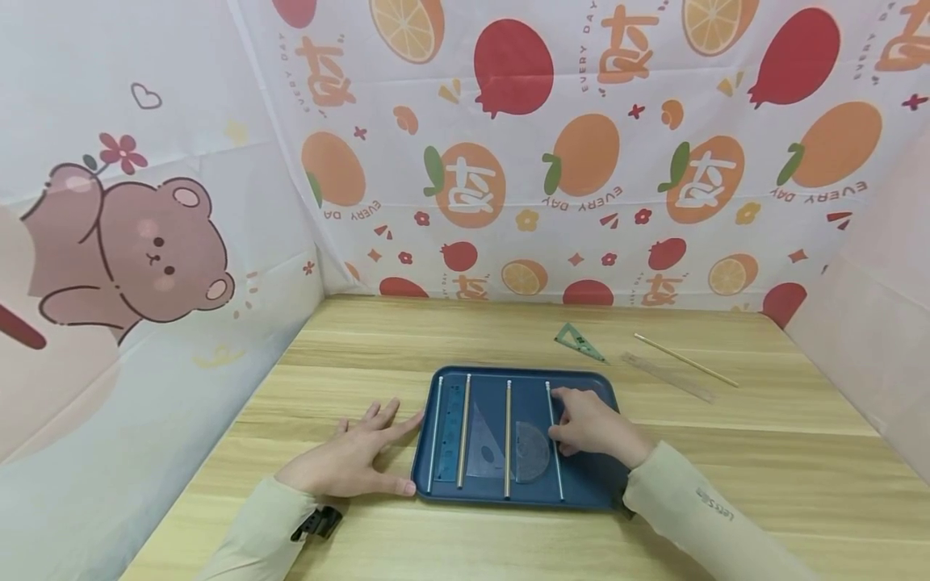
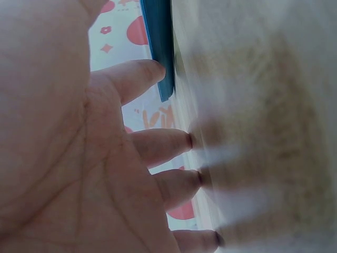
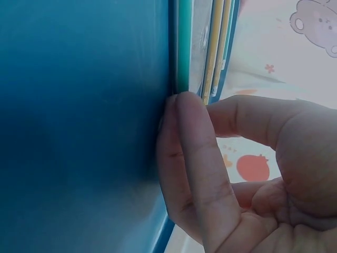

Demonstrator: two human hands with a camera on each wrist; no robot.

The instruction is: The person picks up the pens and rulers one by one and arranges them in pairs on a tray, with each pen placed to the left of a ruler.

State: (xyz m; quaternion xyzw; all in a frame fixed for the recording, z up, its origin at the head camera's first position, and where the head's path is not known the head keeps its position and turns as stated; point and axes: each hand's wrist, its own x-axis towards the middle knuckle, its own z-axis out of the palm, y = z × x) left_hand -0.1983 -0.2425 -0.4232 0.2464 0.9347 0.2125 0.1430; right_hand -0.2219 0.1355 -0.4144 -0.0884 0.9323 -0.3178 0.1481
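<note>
A dark blue tray [image 1: 588, 484] lies on the wooden table. My right hand [image 1: 597, 424] reaches over its right part and pinches a green pencil [image 1: 559, 476] between thumb and fingers. That pencil stands lengthwise, eraser end away from me; the right wrist view shows the fingertips [image 3: 192, 105] around it. To its left in the tray lie a clear protractor [image 1: 533, 453], a yellow pencil [image 1: 508, 440], a clear set square [image 1: 483, 452], another yellow pencil [image 1: 463, 432], a blue ruler [image 1: 450, 432] and another green pencil [image 1: 435, 436]. My left hand [image 1: 356, 456] rests spread at the tray's left edge, thumb by the near corner.
Beyond the tray's far right corner, a green set square [image 1: 579, 343], a clear ruler [image 1: 668, 377] and a light pencil [image 1: 686, 360] lie on the table [image 1: 763, 452]. A fruit-printed cloth [image 1: 523, 218] hangs behind the table. A bear-printed sheet [image 1: 160, 250] is on the left.
</note>
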